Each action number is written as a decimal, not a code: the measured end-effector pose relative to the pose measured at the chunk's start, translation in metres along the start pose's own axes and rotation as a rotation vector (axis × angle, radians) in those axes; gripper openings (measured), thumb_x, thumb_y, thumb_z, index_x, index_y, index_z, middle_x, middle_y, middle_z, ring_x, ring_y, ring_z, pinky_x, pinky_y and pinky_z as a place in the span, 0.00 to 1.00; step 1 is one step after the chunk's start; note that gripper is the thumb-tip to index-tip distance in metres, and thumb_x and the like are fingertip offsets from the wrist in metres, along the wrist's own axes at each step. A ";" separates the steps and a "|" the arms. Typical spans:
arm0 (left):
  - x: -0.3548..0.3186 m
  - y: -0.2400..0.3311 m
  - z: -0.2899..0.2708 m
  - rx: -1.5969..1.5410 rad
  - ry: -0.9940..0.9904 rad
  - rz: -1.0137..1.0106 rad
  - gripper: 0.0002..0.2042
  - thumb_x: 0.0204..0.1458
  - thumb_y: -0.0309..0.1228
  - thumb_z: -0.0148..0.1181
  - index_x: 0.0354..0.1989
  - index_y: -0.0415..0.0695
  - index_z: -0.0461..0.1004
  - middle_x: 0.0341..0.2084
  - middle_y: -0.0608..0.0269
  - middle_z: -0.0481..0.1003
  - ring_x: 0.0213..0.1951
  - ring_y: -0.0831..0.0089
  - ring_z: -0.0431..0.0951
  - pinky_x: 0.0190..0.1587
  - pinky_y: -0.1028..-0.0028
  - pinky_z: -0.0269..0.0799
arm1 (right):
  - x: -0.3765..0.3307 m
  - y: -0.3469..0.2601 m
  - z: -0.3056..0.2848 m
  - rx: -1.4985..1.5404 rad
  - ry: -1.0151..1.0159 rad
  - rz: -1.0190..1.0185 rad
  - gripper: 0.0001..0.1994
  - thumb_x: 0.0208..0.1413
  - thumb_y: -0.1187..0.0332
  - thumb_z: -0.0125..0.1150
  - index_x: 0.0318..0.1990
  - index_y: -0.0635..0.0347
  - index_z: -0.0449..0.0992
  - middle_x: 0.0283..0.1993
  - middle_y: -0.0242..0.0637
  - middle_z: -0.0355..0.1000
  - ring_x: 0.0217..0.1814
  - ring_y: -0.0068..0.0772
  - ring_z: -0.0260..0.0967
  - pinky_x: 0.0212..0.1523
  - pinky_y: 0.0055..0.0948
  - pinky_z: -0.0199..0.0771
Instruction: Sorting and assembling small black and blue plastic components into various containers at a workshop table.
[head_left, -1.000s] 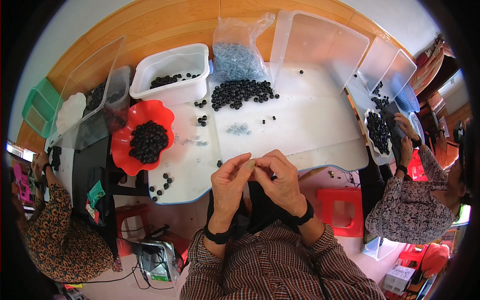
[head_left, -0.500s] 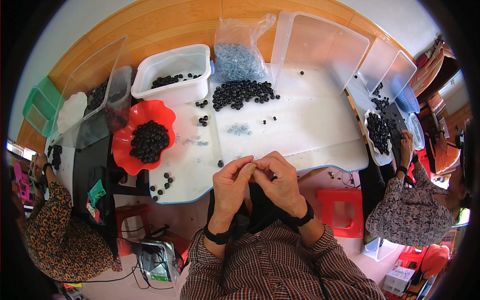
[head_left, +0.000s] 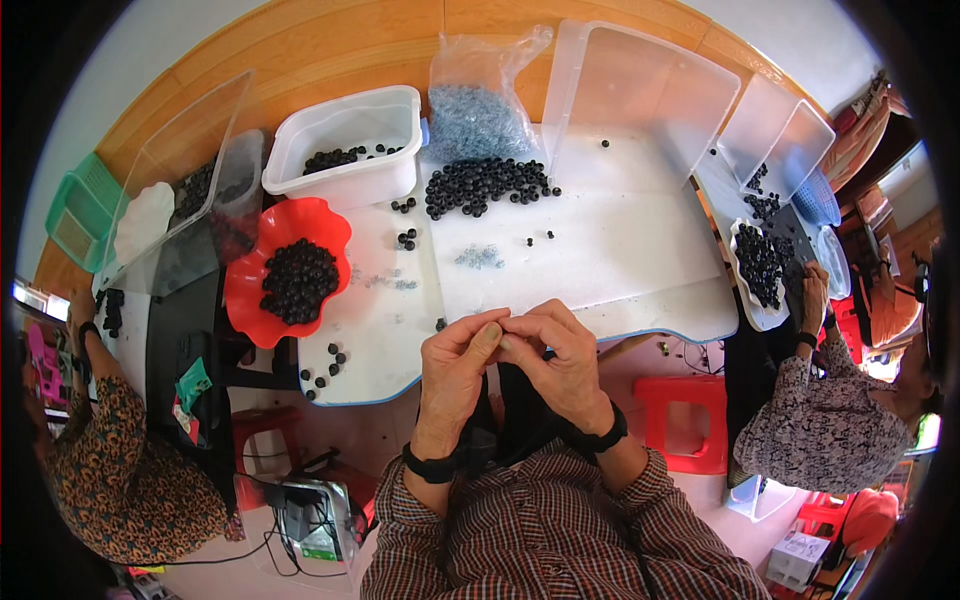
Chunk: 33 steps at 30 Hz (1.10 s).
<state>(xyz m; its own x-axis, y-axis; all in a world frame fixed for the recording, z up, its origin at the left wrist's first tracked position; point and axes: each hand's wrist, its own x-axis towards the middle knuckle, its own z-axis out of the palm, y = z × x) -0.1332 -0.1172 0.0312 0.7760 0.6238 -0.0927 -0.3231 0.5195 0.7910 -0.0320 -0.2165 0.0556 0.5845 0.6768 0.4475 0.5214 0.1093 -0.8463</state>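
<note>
My left hand [head_left: 458, 372] and my right hand [head_left: 556, 368] meet fingertip to fingertip just off the table's near edge. Both are closed in a pinch; whatever sits between the tips is hidden or too small to name. Beyond them on the white table [head_left: 610, 250] lie a small scatter of clear bits [head_left: 480, 257] and two loose black bead-like pieces [head_left: 530, 242]. Farther back is a heap of black round pieces [head_left: 485, 187]. One more black piece [head_left: 440, 325] shows beside my left hand.
A red wavy-rimmed bowl [head_left: 338, 235] of black pieces stands left, a white tub [head_left: 345, 190] behind it. A bag of clear bits [head_left: 480, 120] and a translucent bin [head_left: 640, 95] line the back. People sit both sides; a red stool [head_left: 683, 425] stands at right.
My hands have shifted very slightly up and to the left, still pinched together. The co-worker at left has moved a hand. The pieces on the table look the same.
</note>
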 end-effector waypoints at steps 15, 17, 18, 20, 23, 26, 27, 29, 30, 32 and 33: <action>0.001 -0.007 -0.010 -0.141 -0.050 -0.041 0.11 0.58 0.26 0.58 0.46 0.35 0.75 0.38 0.59 0.78 0.38 0.72 0.78 0.42 0.71 0.76 | 0.000 -0.001 0.000 0.039 -0.071 0.004 0.10 0.50 0.80 0.64 0.41 0.62 0.79 0.32 0.34 0.70 0.27 0.21 0.67 0.27 0.20 0.68; 0.001 -0.008 -0.011 -0.150 -0.054 -0.038 0.11 0.57 0.26 0.59 0.46 0.35 0.75 0.38 0.59 0.78 0.38 0.73 0.78 0.42 0.71 0.76 | 0.001 -0.002 -0.001 0.035 -0.074 0.002 0.10 0.50 0.80 0.64 0.41 0.62 0.79 0.32 0.34 0.70 0.28 0.21 0.67 0.27 0.20 0.68; 0.001 -0.009 -0.012 -0.152 -0.052 -0.030 0.11 0.57 0.26 0.59 0.46 0.35 0.75 0.38 0.59 0.78 0.38 0.73 0.78 0.42 0.71 0.76 | 0.001 -0.002 -0.001 0.032 -0.077 -0.001 0.09 0.50 0.80 0.64 0.41 0.62 0.79 0.32 0.34 0.70 0.28 0.21 0.67 0.27 0.20 0.68; 0.000 -0.009 -0.012 -0.153 -0.049 -0.021 0.11 0.57 0.26 0.59 0.46 0.35 0.75 0.38 0.59 0.78 0.38 0.73 0.78 0.42 0.72 0.76 | 0.001 -0.001 0.000 0.032 -0.081 -0.001 0.09 0.50 0.79 0.64 0.41 0.62 0.79 0.32 0.34 0.70 0.28 0.21 0.67 0.27 0.20 0.68; 0.000 -0.007 -0.007 -0.163 -0.021 -0.016 0.10 0.57 0.26 0.59 0.45 0.36 0.76 0.37 0.59 0.78 0.38 0.73 0.78 0.42 0.72 0.76 | 0.001 -0.001 -0.001 0.033 -0.079 0.006 0.09 0.51 0.79 0.64 0.41 0.62 0.79 0.33 0.34 0.70 0.28 0.21 0.68 0.27 0.20 0.68; 0.001 -0.009 -0.006 -0.186 0.005 -0.028 0.10 0.56 0.24 0.60 0.44 0.32 0.76 0.36 0.55 0.79 0.36 0.71 0.79 0.42 0.73 0.77 | -0.001 0.003 0.000 0.065 -0.076 0.035 0.09 0.51 0.79 0.64 0.41 0.62 0.79 0.33 0.34 0.70 0.29 0.22 0.68 0.28 0.20 0.69; 0.001 -0.009 -0.006 -0.177 0.011 -0.039 0.10 0.56 0.24 0.60 0.44 0.32 0.76 0.36 0.55 0.79 0.36 0.72 0.79 0.42 0.73 0.77 | -0.002 0.004 0.000 0.089 -0.074 0.063 0.10 0.51 0.79 0.64 0.41 0.62 0.79 0.33 0.34 0.71 0.29 0.22 0.69 0.28 0.20 0.69; 0.000 -0.008 -0.005 -0.168 0.016 -0.050 0.10 0.56 0.24 0.60 0.44 0.33 0.76 0.36 0.55 0.79 0.36 0.72 0.79 0.41 0.73 0.77 | -0.003 0.004 0.000 0.091 -0.068 0.073 0.09 0.51 0.79 0.64 0.41 0.62 0.79 0.34 0.34 0.71 0.29 0.22 0.70 0.28 0.20 0.70; 0.000 -0.008 -0.004 -0.138 0.019 -0.043 0.10 0.57 0.25 0.59 0.44 0.32 0.76 0.36 0.56 0.78 0.35 0.72 0.78 0.41 0.74 0.77 | -0.003 0.004 0.000 0.095 -0.063 0.083 0.09 0.51 0.79 0.64 0.41 0.61 0.79 0.34 0.34 0.71 0.30 0.22 0.71 0.29 0.20 0.70; -0.001 -0.007 -0.004 -0.108 0.024 -0.035 0.11 0.58 0.27 0.59 0.45 0.32 0.76 0.36 0.56 0.78 0.35 0.72 0.78 0.40 0.74 0.77 | -0.003 0.004 0.000 0.108 -0.059 0.081 0.09 0.52 0.79 0.63 0.41 0.62 0.79 0.34 0.34 0.71 0.31 0.22 0.72 0.29 0.20 0.71; -0.001 -0.006 -0.003 -0.126 0.028 -0.058 0.12 0.59 0.28 0.57 0.45 0.32 0.75 0.35 0.57 0.78 0.34 0.73 0.78 0.40 0.74 0.77 | -0.003 0.003 -0.001 0.119 -0.053 0.079 0.08 0.53 0.79 0.63 0.41 0.62 0.78 0.34 0.34 0.71 0.31 0.22 0.73 0.30 0.20 0.72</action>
<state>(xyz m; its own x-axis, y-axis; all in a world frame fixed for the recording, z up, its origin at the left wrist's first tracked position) -0.1337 -0.1188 0.0250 0.7809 0.6053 -0.1543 -0.3448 0.6238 0.7014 -0.0317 -0.2191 0.0517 0.5854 0.7242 0.3645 0.3958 0.1371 -0.9080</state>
